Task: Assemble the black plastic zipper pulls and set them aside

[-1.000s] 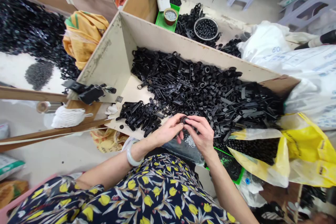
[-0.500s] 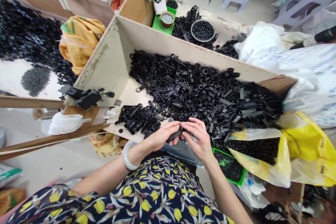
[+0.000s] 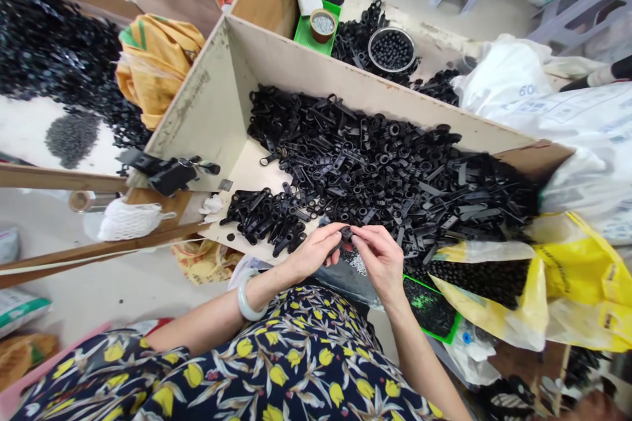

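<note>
My left hand (image 3: 316,251) is closed around a small black plastic part (image 3: 347,233), whose ring-like end shows between the two hands. From the other side, my right hand (image 3: 379,255) pinches at that same end with thumb and fingertips; whether it holds a separate small piece is too small to tell. Just beyond my fingers spreads a large heap of black plastic parts (image 3: 355,164), some with ring ends, some flat. A smaller pile of black ringed parts (image 3: 264,216) lies to the left. Below my hands sit small silvery pieces (image 3: 357,263) on a dark surface.
A wooden partition (image 3: 340,82) bounds the heap at the back. At right are a green tray (image 3: 430,308), a yellow bag (image 3: 585,283) and white sacks (image 3: 592,145). Behind the partition stand a metal bowl of black balls (image 3: 392,50) and a brown cup (image 3: 322,25). A black clamp (image 3: 170,174) grips the left edge.
My right hand's fingers have drawn together into a pinch at the part's end, which is now more exposed. The whole view has shifted slightly.
</note>
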Demonstrator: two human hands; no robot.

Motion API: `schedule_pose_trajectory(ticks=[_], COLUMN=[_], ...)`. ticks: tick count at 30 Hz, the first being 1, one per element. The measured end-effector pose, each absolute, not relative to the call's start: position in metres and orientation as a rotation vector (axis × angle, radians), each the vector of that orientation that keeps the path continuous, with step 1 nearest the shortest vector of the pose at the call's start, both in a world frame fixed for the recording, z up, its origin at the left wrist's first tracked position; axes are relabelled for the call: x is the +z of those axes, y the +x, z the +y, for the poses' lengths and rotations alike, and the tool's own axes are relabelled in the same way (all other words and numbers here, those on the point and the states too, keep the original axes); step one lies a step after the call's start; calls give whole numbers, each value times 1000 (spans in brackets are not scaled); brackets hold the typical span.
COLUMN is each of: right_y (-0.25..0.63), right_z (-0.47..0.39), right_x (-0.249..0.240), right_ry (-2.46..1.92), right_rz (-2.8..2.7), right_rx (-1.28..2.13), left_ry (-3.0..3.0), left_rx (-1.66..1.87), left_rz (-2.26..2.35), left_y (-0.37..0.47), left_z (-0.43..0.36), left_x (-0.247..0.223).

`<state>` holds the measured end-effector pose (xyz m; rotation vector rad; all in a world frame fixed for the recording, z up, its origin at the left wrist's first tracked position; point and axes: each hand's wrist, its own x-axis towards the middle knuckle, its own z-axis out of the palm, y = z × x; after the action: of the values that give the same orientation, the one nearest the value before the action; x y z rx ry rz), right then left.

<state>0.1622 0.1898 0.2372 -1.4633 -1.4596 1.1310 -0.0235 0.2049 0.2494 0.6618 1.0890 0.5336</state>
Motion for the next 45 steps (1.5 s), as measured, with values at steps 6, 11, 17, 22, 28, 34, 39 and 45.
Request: schedule_pose_trajectory(ticks=[6,11,17,22,28,34,39,45], right_y=[158,162,175,181,180,176,166,165], right_z=[191,192,204,211,217,214,198,202], right_x=[244,247,255,260,262,256,244,246], right_ry=[-1484,-1396,-1117,-985,-1017,-1103,-1288,-1180], right_rz=[-1463,-1706,-2187,-2377,-2414,-2223,-2004,-2137], right_rx=[1117,955,730,782,926,1022,914,811], left_ry=[681,707,955,1216,1190,1102,1089,1309], left_rx=[546,509,355,286,294,361,460,457], left_rz=[1069,1068,1053,1123,1143,1102,1166,1206], left_y=[-26,-28,-35,-38,-42,-45,-39,-42], left_z=[204,205,206,203,198,196,192,193], left_x=[252,252,260,261,257,255,251,249])
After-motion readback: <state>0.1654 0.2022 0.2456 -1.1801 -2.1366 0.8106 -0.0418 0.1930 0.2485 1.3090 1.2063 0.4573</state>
